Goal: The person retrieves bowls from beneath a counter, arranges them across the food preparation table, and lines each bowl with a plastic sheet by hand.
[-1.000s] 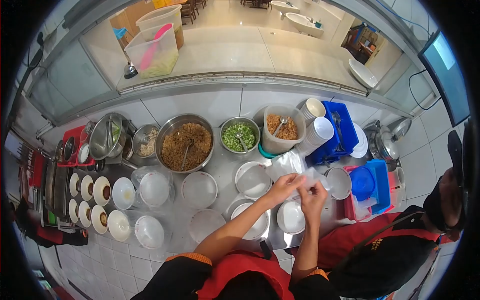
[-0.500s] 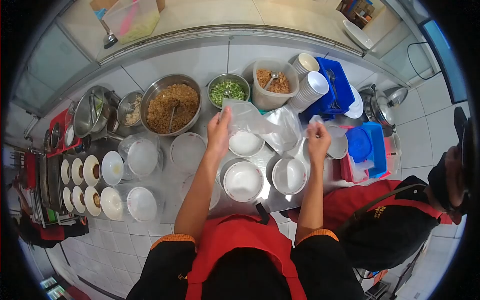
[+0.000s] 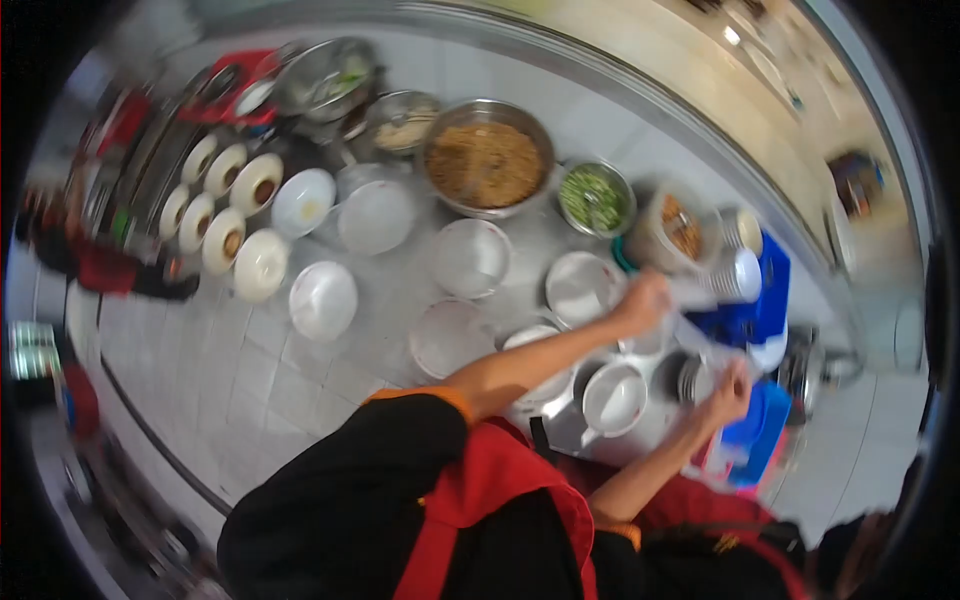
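Note:
Between my two hands a thin see-through plastic bag (image 3: 692, 338) is stretched, blurred by motion. My left hand (image 3: 643, 304) is closed on one side of it, near the tub of brown topping (image 3: 683, 230). My right hand (image 3: 733, 392), also closed, grips the other side beside the blue container (image 3: 765, 425). White bowls stand on the steel table under my arms, among them one bowl (image 3: 614, 402) below the bag and another bowl (image 3: 578, 290) left of my left hand. My left forearm partly covers a further bowl.
A large steel bowl of brown minced food (image 3: 487, 160) and a bowl of chopped greens (image 3: 597, 198) stand along the back. Cream bowls with dark sauce (image 3: 256, 184) sit at the left. Stacked white cups (image 3: 737, 275) lean by a blue cutlery tray (image 3: 770, 300). A co-worker in red (image 3: 690, 497) is close on my right.
My view has swung and tilted, so the table appears slanted. Both hands have moved to the right across the table, still holding the plastic bag.

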`<state>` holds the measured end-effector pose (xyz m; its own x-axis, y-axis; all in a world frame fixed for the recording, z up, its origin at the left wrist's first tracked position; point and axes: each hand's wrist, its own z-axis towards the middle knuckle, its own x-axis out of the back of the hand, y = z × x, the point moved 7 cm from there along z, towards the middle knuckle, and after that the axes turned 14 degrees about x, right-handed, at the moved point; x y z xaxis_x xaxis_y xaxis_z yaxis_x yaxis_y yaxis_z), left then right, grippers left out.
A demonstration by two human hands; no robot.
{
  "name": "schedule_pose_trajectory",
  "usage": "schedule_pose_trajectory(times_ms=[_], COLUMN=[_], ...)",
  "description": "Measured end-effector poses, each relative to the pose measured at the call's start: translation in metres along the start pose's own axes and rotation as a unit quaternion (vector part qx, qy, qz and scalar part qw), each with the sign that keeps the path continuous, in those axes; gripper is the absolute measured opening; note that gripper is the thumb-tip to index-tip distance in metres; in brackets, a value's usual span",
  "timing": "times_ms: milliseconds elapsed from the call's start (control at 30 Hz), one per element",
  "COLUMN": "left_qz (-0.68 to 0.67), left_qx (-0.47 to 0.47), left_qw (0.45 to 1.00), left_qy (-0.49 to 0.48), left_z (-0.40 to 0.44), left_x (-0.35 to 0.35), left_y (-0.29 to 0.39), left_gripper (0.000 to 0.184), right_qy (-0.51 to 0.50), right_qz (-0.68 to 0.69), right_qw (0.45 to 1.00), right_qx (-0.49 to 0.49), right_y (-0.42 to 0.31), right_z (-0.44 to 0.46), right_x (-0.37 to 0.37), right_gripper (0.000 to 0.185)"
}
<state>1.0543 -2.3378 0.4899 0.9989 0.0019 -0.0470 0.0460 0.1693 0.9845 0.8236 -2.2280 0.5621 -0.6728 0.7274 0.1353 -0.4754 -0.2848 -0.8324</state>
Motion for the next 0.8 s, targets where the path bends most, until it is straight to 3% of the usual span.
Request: schedule_pose_trajectory(times_ms=[33,100,133,167,200,300,367,400,433,467,500,567,667,733,800], left_qz=[0.024,0.094,0.262,0.344,0.390,0.380,0.218,0.218,0.045,-0.130,-0.219,-0.215,-0.251,-0.112,-0.111], left_qx=[-0.029,-0.001,-0.030,0.017,0.012,-0.031,-0.022,-0.022,0.091,0.201,0.353,0.322,0.283,0.187,0.209], left_qw=[0.998,0.988,0.954,0.907,0.890,0.905,0.969,0.969,0.979,0.943,0.870,0.884,0.895,0.973,0.970], left_qy=[-0.048,-0.119,-0.145,-0.243,-0.237,-0.190,-0.112,-0.112,-0.175,-0.231,-0.264,-0.260,-0.236,-0.070,-0.051], left_z=[0.000,-0.012,-0.019,-0.026,-0.034,-0.041,-0.041,-0.040,-0.039,-0.042,-0.052,-0.047,-0.038,-0.028,-0.027], left_x=[-0.027,-0.055,-0.066,-0.065,-0.062,-0.048,-0.025,-0.025,-0.026,-0.032,-0.030,-0.027,-0.034,-0.005,0.010], left_y=[-0.017,-0.040,-0.046,-0.043,-0.039,-0.025,0.020,0.035,0.037,0.043,0.053,0.056,0.025,0.026,0.026], left_gripper=[0.005,0.005,0.015,0.031,0.044,0.050,0.045,0.045,0.045,0.045,0.042,0.037,0.031,0.024,0.024], right_qy=[-0.003,-0.017,-0.020,-0.010,0.007,0.015,0.008,0.004,-0.014,-0.014,-0.065,-0.114,-0.194,-0.281,-0.264], right_qz=[0.004,0.020,0.034,0.028,0.017,0.003,-0.044,-0.093,-0.067,-0.068,-0.088,-0.106,-0.014,-0.045,-0.014], right_qw=[1.000,0.999,0.999,0.999,0.998,0.997,0.994,0.989,0.989,0.989,0.979,0.965,0.959,0.936,0.949], right_qx=[0.010,0.023,0.035,0.045,0.055,0.077,0.097,0.119,0.133,0.133,0.170,0.210,0.206,0.206,0.171], right_y=[-0.010,-0.023,-0.021,-0.030,-0.039,-0.030,-0.048,-0.060,-0.067,-0.069,-0.073,-0.078,-0.086,-0.088,-0.089], right_z=[0.002,0.002,0.004,0.004,0.001,0.006,0.002,-0.001,-0.007,-0.012,-0.017,-0.029,-0.049,-0.058,-0.064], right_x=[-0.001,0.000,0.004,0.003,0.004,0.010,-0.001,-0.009,-0.024,-0.031,-0.043,-0.066,-0.095,-0.109,-0.110], right_gripper=[0.022,0.023,0.024,0.020,0.016,0.016,0.020,0.025,0.027,0.027,0.027,0.027,0.028,0.031,0.031])
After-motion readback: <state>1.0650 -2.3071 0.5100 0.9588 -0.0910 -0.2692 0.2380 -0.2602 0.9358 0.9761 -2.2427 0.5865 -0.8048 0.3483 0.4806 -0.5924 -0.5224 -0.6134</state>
